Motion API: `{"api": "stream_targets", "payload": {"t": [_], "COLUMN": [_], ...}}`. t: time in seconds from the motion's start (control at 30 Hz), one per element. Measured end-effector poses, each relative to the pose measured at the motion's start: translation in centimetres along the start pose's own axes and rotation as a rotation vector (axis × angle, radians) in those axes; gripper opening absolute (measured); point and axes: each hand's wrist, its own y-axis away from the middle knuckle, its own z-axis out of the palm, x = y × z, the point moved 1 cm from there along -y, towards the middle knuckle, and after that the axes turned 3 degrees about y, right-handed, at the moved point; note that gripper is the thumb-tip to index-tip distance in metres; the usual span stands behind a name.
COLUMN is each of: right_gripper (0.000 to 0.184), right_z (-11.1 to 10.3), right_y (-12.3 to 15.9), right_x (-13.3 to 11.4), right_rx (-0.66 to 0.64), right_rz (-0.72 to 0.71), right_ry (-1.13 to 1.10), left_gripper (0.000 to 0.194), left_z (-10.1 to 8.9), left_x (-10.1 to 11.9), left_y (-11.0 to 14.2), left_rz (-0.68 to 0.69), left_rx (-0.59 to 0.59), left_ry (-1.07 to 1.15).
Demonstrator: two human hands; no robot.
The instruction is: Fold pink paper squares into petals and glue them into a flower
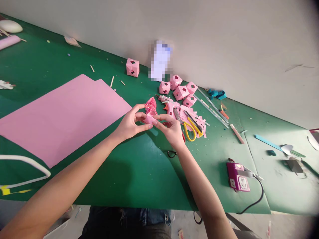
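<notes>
Above the green table, my left hand (pixel 129 123) and my right hand (pixel 172 131) pinch a small folded pink paper piece (pixel 150 119) between their fingertips. The fingers partly cover its shape. Just behind it is a crumpled, glossy pink bow-like piece (pixel 151 105), close to my left fingers; I cannot tell whether they touch. Right of my right hand lie yellow-handled scissors (pixel 190 131) on a heap of pink paper strips (pixel 199 118). A pink glue gun (pixel 170 108) is partly hidden there. Several pink paper boxes (pixel 181 92) with diamond-shaped holes stand behind the heap.
Large pink paper sheets (pixel 67 116) lie at left. Another pink box (pixel 132 67) and a pixelated upright panel (pixel 160 61) stand by the wall. Clear sticks (pixel 211 109) lie to the right. A purple socket block (pixel 238 176) with a black cord sits near the front edge.
</notes>
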Motion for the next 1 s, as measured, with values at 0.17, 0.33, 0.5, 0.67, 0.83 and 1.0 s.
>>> {"api": "stream_targets", "payload": {"t": [0.17,0.33,0.5,0.67,0.83,1.0], "right_gripper": [0.026,0.040,0.049,0.050,0.053,0.042], "right_z": [-0.3,-0.5,0.3,1.8,2.8,2.5], "right_y": [-0.1,-0.2,-0.1,0.4,1.0,0.7], "right_x": [-0.4,0.1,0.6,0.7,0.7,1.2], "right_rx": [-0.035,-0.058,-0.041,-0.011,-0.023,-0.063], "right_rz": [0.059,0.079,0.171,0.200,0.068,0.051], "right_ry": [-0.060,-0.009,-0.190,-0.293,-0.142,-0.027], "left_gripper": [0.075,0.074,0.078,0.080,0.083,0.084], "left_z": [-0.1,0.1,0.2,0.1,0.0,-0.3], "left_x": [0.2,-0.1,-0.2,-0.2,-0.1,-0.4], "left_y": [0.3,0.3,0.0,-0.3,-0.5,-0.7], "left_rz": [0.036,0.083,0.047,-0.093,-0.126,-0.143], "left_rx": [-0.023,-0.044,-0.001,0.054,0.072,0.086], "left_ry": [-0.122,-0.185,-0.028,0.260,0.382,0.345]}}
